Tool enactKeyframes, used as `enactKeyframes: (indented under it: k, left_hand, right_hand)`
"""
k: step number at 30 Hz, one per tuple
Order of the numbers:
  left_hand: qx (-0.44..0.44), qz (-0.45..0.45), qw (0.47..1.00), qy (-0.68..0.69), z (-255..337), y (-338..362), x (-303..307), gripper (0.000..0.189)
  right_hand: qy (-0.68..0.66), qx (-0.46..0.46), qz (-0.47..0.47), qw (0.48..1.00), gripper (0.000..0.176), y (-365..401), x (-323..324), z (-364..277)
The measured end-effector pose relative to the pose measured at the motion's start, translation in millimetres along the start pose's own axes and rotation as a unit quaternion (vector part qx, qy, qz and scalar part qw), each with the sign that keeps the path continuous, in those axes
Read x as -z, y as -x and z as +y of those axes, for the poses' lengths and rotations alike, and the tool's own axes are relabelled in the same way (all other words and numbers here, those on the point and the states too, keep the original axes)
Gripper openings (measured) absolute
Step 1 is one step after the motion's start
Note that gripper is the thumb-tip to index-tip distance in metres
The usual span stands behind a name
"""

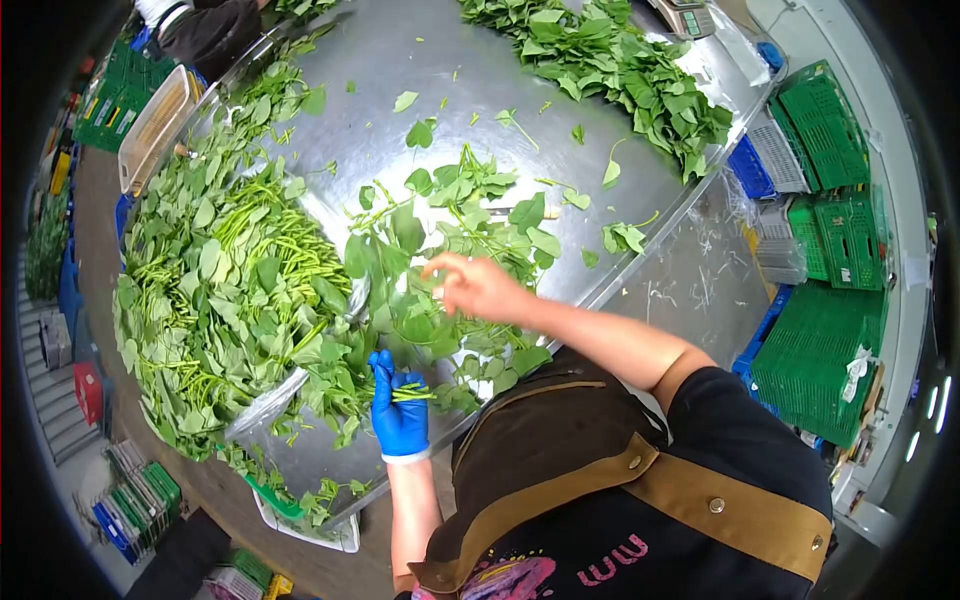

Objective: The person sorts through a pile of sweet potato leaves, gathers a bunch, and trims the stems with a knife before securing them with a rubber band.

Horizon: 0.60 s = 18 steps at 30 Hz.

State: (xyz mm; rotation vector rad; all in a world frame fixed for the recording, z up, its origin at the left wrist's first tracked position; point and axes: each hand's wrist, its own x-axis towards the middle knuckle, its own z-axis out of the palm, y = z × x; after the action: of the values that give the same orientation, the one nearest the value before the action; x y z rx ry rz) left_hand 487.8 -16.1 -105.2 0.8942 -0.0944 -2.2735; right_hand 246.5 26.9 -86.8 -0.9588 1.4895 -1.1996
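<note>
My left hand (400, 415), in a blue glove, is closed round a small bunch of leafy green stems (412, 393). Their cut ends point right and their leaves hang to the left. Bare and slightly blurred, my right hand (482, 287) hovers over loose leafy stems (465, 190) on the metal table (380, 60), fingers apart with nothing visible in them. Left of both hands lies a large heap of leafy greens (230, 290), many stems side by side. A tool with a pale handle end (550, 212) lies partly under leaves.
Another pile of greens (620, 80) covers the table's far right, beside a scale (685, 18). Green crates (820, 345) are stacked at the right. A pale tray (160, 125) stands at the left edge. At the top left shows another person's dark sleeve (215, 38).
</note>
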Motion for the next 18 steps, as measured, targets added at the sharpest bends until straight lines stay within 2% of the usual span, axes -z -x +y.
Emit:
enactKeyframes:
  k: [2, 3, 4, 6, 8, 10, 13, 16, 17, 18]
  left_hand:
    - [-0.031, -0.003, 0.999, -0.010, -2, -5, 5, 0.027]
    - [-0.060, 0.042, 0.997, -0.032, -6, -5, 1, 0.030]
    - [-0.061, 0.022, 0.997, -0.044, -7, -1, -5, 0.033]
    - [-0.068, 0.100, 0.987, -0.109, -9, 4, -25, 0.038]
    - [-0.062, 0.131, 0.979, -0.146, -11, 3, -25, 0.042]
    - [-0.084, 0.138, 0.976, -0.144, -13, 3, -26, 0.037]
    - [-0.109, 0.126, 0.976, -0.139, -15, 5, -31, 0.037]
    - [-0.078, 0.090, 0.977, -0.177, -15, 11, -19, 0.039]
    - [-0.096, 0.056, 0.980, -0.165, -17, 12, -9, 0.040]
    - [-0.101, 0.076, 0.977, -0.173, -14, 15, -15, 0.041]
  right_hand:
    - [0.007, -0.006, -0.009, 1.000, 0.023, 14, -18, -10]
    - [0.006, -0.010, -0.019, 1.000, 0.022, 18, -26, -13]
    - [-0.016, -0.022, -0.031, 0.999, 0.020, 21, -31, -15]
    - [-0.064, -0.045, -0.058, 0.995, 0.017, 24, -39, -18]
    - [-0.007, -0.012, -0.073, 0.997, 0.017, 29, -42, -21]
    - [0.093, 0.037, -0.071, 0.992, 0.019, 32, -43, -22]
    - [0.218, 0.106, -0.069, 0.968, 0.021, 35, -47, -18]
    - [0.204, 0.075, -0.128, 0.968, 0.020, 37, -51, -21]
    - [0.114, 0.063, -0.133, 0.982, 0.015, 38, -55, -22]
    - [0.071, 0.052, -0.148, 0.985, 0.015, 39, -57, -20]
